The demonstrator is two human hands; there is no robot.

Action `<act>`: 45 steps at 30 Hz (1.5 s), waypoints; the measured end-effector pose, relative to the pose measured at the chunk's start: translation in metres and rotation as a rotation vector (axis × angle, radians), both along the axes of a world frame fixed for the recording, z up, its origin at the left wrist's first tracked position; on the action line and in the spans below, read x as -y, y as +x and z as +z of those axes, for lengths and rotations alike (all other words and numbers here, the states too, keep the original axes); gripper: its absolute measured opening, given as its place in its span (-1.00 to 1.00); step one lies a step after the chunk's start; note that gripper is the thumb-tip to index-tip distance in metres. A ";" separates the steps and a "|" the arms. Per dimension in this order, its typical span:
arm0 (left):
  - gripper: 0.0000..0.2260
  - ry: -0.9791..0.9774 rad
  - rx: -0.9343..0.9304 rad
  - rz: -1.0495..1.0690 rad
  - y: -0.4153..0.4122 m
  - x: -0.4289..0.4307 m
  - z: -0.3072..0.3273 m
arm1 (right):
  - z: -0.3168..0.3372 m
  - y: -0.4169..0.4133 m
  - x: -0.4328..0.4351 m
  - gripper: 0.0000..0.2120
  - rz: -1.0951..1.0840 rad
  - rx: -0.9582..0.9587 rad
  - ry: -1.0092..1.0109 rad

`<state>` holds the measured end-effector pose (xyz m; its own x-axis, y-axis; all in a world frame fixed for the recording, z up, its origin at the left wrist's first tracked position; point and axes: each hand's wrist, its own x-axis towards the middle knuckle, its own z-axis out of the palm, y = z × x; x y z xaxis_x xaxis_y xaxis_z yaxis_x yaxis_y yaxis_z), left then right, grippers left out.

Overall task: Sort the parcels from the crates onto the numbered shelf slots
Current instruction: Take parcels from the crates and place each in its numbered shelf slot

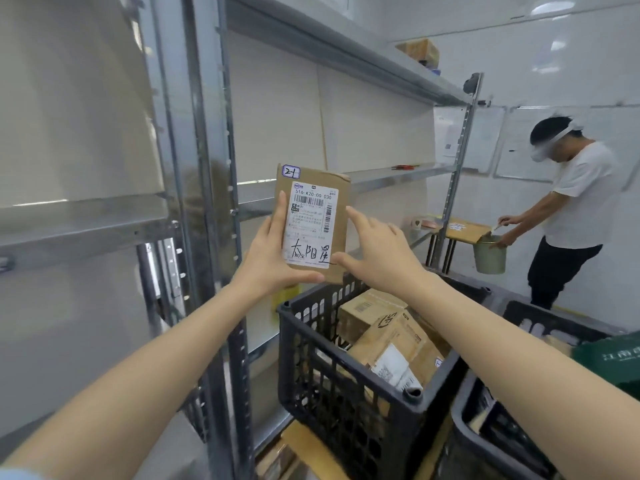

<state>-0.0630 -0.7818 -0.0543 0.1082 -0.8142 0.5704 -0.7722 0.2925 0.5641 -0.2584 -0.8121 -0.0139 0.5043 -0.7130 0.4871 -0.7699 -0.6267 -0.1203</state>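
Note:
I hold a small flat cardboard parcel (337,202) upright in front of the metal shelf (391,176), above a black crate (346,375). It carries a white shipping label with handwriting and a small sticker marked 21 at its top left corner. My left hand (268,252) grips its left edge and bottom, thumb under the label. My right hand (375,249) touches its right edge with fingers spread. The crate holds several more cardboard parcels (391,341).
A second black crate (512,427) stands at the right with a green item (613,358) in it. Grey shelf uprights (207,202) rise at the left. Another person (571,209) in a white shirt stands at the far right by a small table (460,232), holding a bucket (490,256).

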 end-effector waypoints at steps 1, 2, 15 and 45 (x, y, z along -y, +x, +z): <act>0.32 0.003 0.001 0.026 0.004 -0.009 0.000 | -0.001 0.004 -0.005 -0.22 0.013 0.012 -0.011; 0.32 0.007 0.000 0.051 0.008 -0.018 0.001 | -0.003 0.008 -0.011 -0.23 0.030 0.020 -0.019; 0.31 -0.008 0.005 0.288 0.073 -0.144 0.013 | 0.006 0.076 -0.090 -0.22 0.254 -0.002 0.027; 0.31 0.036 0.012 0.759 0.184 -0.611 0.006 | -0.002 0.249 -0.471 -0.21 0.638 0.004 0.124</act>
<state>0.1214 -0.1704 -0.0483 0.6402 -0.5367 0.5497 -0.7603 -0.3401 0.5534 -0.0094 -0.3415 -0.0160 0.8455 -0.3254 0.4233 -0.2506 -0.9419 -0.2235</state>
